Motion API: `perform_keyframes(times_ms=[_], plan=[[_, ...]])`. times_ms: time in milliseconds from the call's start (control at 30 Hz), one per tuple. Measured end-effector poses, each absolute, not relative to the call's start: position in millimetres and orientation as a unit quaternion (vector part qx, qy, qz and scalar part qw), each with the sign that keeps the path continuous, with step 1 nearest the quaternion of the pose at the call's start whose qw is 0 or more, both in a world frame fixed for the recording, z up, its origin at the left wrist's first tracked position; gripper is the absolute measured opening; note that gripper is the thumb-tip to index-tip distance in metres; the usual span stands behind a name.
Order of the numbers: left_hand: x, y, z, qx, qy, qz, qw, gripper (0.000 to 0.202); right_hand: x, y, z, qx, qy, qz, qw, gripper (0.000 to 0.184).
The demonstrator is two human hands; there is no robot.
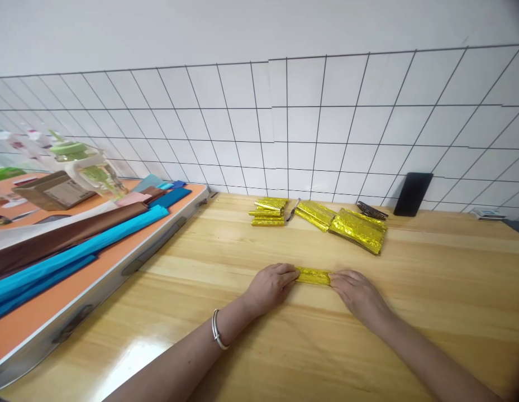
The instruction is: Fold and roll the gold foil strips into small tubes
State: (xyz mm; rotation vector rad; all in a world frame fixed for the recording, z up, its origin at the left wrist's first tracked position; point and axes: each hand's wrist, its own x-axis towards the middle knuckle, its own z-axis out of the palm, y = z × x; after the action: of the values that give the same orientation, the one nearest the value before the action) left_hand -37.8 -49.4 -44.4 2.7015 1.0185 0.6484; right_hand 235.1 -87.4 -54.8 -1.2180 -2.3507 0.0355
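Note:
A narrow folded strip of shiny gold foil paper [313, 276] lies on the wooden table [225, 346]. Its left end is under the closed fingers of my left hand [272, 283], which wears a silver bangle at the wrist. My right hand [360, 296] grips the other end, fingers pressed together. Farther back sits a small pile of gold foil strips [268, 212], folded narrow. To the right of the pile are two flat stacks of gold foil paper, a smaller stack [313, 214] and a wider stack [358, 231].
A black stapler [371, 210] lies behind the wide stack. Against the tiled wall [309, 128] leans a black phone [413, 194]. On the left, an orange-topped board [117, 268] bears rolls of blue and brown paper [95, 240], a cardboard box [53, 190] and a green-lidded bottle [89, 164].

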Motion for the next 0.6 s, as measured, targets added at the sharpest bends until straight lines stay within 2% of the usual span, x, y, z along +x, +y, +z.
perform_keyframes(times_ms=[200, 367, 600], plan=[[-40.8, -45.5, -49.2, 0.889, 0.357, 0.256, 0.129, 0.025, 238.0, -85.9, -54.2, -0.462, -0.834, 0.08, 0.292, 0.018], [-44.6, -38.3, -52.3, 0.869, 0.356, 0.281, 0.199, 0.022, 238.6, -85.7, -54.4, -0.489, -0.811, 0.135, 0.293, 0.016], [-47.1, -36.1, -53.5, 0.845, 0.362, 0.298, 0.256, 0.016, 235.3, -91.9, -50.8, -0.482, -0.814, 0.132, 0.295, 0.015]])
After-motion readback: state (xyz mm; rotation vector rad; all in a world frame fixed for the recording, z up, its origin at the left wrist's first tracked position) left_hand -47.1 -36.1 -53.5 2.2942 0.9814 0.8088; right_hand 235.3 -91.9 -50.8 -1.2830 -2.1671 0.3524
